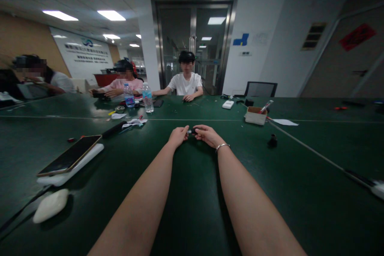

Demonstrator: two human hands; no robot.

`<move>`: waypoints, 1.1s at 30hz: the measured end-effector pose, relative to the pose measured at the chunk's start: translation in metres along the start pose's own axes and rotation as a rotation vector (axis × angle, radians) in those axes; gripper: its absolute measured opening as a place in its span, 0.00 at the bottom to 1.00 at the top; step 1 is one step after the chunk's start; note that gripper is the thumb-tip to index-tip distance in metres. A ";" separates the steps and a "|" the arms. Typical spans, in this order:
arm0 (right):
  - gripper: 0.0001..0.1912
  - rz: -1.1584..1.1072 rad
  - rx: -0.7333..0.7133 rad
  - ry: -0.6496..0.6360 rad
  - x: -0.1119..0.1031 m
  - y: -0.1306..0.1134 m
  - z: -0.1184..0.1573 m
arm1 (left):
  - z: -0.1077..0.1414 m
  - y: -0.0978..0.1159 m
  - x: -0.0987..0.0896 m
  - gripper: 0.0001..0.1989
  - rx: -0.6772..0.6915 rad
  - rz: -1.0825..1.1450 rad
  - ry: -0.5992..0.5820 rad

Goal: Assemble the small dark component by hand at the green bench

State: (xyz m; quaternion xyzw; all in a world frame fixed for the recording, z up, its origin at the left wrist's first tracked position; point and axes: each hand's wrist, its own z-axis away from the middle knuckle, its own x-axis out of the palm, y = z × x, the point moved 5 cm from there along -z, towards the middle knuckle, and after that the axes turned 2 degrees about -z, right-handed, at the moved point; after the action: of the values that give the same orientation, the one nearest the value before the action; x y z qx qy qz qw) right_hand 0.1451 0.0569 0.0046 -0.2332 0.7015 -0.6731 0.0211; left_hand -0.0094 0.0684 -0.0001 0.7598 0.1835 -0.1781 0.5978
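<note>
Both my arms reach forward over the dark green table [195, 192]. Between the hands is a small slim object [191, 131], silvery on its left part and black on its right; its exact kind is too small to tell. My left hand [179, 136] is closed, thumb and fingers pinching the silvery end. The black end sits between the thumb and fingertips of my right hand [207, 134], also closed. A silvery bracelet [222, 146] circles my right wrist. Parts of the object are hidden by the fingers.
At left, a phone [72, 155] rests on a white box [75, 165], near a whitish rounded object [51, 205]. Two bottles [130, 96] stand farther back. A small carton [255, 116] and a black object [272, 141] lie right. Several people sit beyond, one person [186, 84] opposite.
</note>
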 end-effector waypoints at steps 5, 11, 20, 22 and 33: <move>0.11 -0.012 0.005 0.007 0.000 0.000 0.000 | -0.004 -0.005 0.004 0.27 -0.010 0.078 -0.017; 0.06 -0.022 0.011 0.039 -0.002 0.001 -0.002 | -0.003 -0.001 0.006 0.26 0.000 0.143 -0.039; 0.02 -0.046 0.013 0.063 -0.004 0.002 -0.004 | 0.003 0.005 0.004 0.16 0.047 0.207 -0.025; 0.02 -0.042 0.015 0.065 -0.004 0.002 -0.004 | 0.005 0.008 0.002 0.16 0.067 0.263 -0.010; 0.03 -0.042 0.015 0.063 -0.001 0.000 -0.001 | 0.009 0.014 -0.001 0.13 0.022 0.347 -0.036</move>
State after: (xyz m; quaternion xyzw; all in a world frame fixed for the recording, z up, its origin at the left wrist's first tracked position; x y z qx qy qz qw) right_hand 0.1460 0.0579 0.0042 -0.2265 0.6917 -0.6856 -0.0132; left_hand -0.0042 0.0568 0.0105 0.7833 0.0367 -0.0880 0.6143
